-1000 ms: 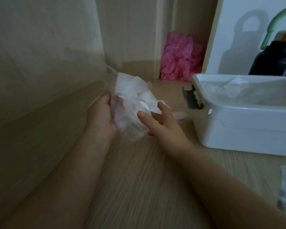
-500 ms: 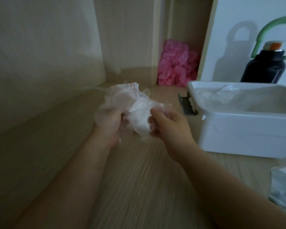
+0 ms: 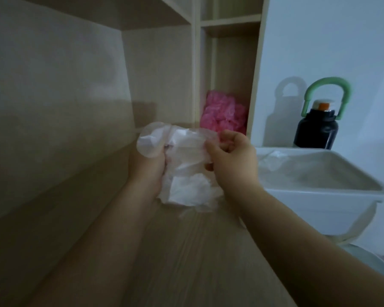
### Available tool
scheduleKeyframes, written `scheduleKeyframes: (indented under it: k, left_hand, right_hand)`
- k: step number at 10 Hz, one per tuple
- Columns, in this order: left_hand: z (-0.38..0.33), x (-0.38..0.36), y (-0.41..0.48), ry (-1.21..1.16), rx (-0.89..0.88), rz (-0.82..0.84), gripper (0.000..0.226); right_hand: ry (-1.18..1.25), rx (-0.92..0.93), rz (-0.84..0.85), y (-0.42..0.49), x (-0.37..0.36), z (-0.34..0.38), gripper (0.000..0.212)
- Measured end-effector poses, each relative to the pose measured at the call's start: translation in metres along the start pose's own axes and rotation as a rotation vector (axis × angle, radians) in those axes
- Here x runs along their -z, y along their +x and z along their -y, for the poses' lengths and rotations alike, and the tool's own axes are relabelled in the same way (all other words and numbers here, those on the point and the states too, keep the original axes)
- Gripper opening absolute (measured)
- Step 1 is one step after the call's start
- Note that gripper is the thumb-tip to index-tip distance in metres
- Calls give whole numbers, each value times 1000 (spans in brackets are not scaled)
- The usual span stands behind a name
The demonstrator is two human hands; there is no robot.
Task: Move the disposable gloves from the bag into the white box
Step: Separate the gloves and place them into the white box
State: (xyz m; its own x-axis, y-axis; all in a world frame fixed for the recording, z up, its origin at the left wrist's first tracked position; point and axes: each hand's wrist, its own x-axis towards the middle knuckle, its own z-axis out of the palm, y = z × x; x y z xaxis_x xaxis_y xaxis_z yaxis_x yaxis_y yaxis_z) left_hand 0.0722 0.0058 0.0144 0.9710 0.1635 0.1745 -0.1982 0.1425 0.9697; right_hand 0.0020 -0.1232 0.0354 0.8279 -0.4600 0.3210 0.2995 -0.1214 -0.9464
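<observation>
A crumpled clear plastic bag with thin see-through disposable gloves (image 3: 184,165) is held up above the wooden desk, between both hands. My left hand (image 3: 150,167) grips its left side from below. My right hand (image 3: 233,160) pinches the plastic at the upper right with curled fingers. The white box (image 3: 319,196) stands open just right of my right hand, and some thin clear plastic (image 3: 273,160) lies inside at its far left corner.
A pink crumpled plastic bundle (image 3: 222,114) fills a narrow shelf slot behind the hands. A black bottle with a green handle (image 3: 317,127) stands behind the box. A wooden side panel runs along the left. A pale round object shows at the lower right edge.
Both hands have lifted the bag higher off the desk, and my view has tilted upward. My right hand went from reaching at the bag to pinching its upper right part.
</observation>
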Motion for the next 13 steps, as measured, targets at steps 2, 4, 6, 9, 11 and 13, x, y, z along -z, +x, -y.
scheduleKeyframes:
  k: [2,4,6,9,11,13]
  left_hand:
    - [-29,-55,-10,-22,141,109,34]
    - [-23,-97,-23,56,237,249,11]
    - [-14,-110,-6,296,-71,-191,53]
    - [-20,-148,-38,1040,-490,784,27]
    - [-3,-163,-37,1377,-317,970,46]
    - [7,-183,-34,1551,-234,1109,53]
  right_hand:
    - [-27,-77,-243,43,44,17,22]
    - [-255,-132,-300,76,108,14,24]
    - [-998,-228,-125,92,159,2,21]
    - [-1165,-213,-47,86,182,-7,22]
    - [-1255,203,197,87,182,2,36]
    - [-1458,-293,786,93,175,-18,55]
